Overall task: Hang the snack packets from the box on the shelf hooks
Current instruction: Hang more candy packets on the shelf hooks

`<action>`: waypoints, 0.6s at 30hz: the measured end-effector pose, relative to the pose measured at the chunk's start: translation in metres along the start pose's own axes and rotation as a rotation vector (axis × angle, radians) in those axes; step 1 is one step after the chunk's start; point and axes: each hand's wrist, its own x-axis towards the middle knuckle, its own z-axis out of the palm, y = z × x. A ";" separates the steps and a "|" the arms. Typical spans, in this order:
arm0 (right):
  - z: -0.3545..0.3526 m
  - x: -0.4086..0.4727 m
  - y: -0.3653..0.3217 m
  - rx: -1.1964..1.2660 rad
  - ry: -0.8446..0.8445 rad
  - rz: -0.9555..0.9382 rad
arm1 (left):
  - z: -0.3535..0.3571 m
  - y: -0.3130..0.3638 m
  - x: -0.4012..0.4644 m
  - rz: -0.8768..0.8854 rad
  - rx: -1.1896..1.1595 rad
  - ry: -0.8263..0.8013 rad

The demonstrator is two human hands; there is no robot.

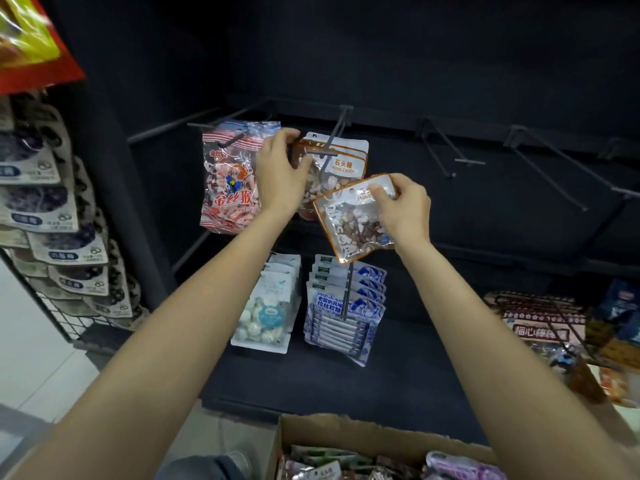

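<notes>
1. The right hand [403,209] pinches a stone-candy packet [356,220] by its top edge, thumb on the front face and fingers curled behind; the packet tilts down and to the left from those fingers.
2. This packet is held off the hook, just below and to the right of the hook tip [320,153].
3. The left hand [282,171] grips the left edge of the hung packets [343,161], fingers curled over their upper corner and thumb against the front.
4. These hung packets sit on the hook just right of the left fingers, the hook's crossbar lying across their front.
5. Left of the left hand, touching its back edge in view, hangs a red-and-white candy bag [228,181].
6. Below the left forearm hangs a row of white packets [268,306]; below the right hand's packet hangs a row of blue packets [346,306].
7. To the right of the right fingers, bare hooks [446,150] stick out from the dark shelf [450,64].
8. Well below both hands, at the bottom edge, the cardboard box [346,431] stands open with more packets [460,467] inside.
9. Far left of the left hand, grey packets [52,220] hang on a wire rack [59,315].
</notes>
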 end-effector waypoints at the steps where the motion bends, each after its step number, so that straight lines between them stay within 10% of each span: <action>1: -0.003 -0.003 0.002 0.029 -0.014 0.005 | -0.007 0.001 -0.013 0.010 -0.032 0.031; 10: -0.018 -0.036 0.004 0.142 -0.224 -0.186 | -0.055 0.000 -0.074 -0.085 -0.177 -0.493; 18: -0.018 -0.039 -0.013 0.022 -0.252 -0.388 | -0.069 -0.007 -0.056 0.149 0.001 -0.517</action>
